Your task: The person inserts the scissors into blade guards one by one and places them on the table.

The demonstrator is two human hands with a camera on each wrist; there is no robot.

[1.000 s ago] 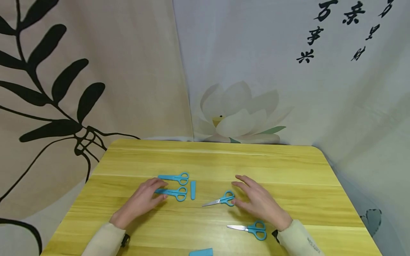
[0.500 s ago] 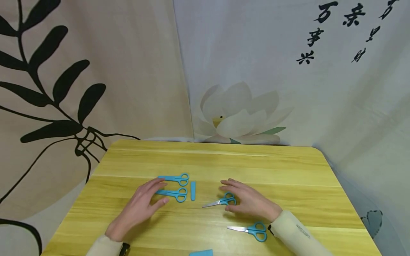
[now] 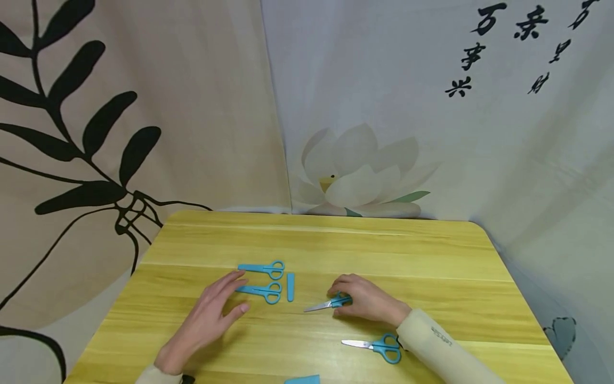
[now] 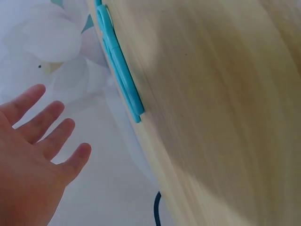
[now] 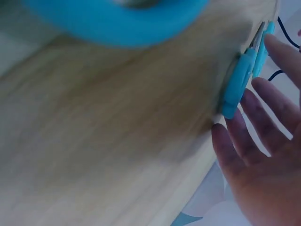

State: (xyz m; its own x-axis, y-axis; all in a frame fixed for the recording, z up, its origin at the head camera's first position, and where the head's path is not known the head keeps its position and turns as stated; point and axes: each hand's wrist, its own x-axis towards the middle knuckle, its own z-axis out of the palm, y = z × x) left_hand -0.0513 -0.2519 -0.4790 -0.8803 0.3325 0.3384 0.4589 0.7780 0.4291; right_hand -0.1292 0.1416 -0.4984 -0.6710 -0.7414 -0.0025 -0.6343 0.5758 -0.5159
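My right hand (image 3: pixel 366 300) reaches over the blue handles of one pair of scissors (image 3: pixel 318 306), its bare blades pointing left on the table. Fingers lie on the far side of these handles and the thumb on the near side; in the right wrist view the fingers are fairly straight, right beside the handle (image 5: pixel 237 87). A second bare-bladed pair of scissors (image 3: pixel 386 348) lies nearer me. Over the table at left, my left hand (image 3: pixel 203 320) is spread and holds nothing. Its fingertips are close to two pairs of scissors in blue sheaths, the farther pair (image 3: pixel 261 268) and the nearer pair (image 3: pixel 259 290).
A loose blue sheath (image 3: pixel 290 287) stands lengthwise just right of the sheathed scissors. Another blue piece (image 3: pixel 303 380) is cut off by the bottom edge of the head view. Behind the wooden table (image 3: pixel 408 245) hangs a printed curtain (image 3: pixel 216 106).
My right hand has moved left over the scissors' handles, and its fingers have drawn closer together. My left hand has pulled back slightly from the sheathed scissors. The scissors lie where they were.
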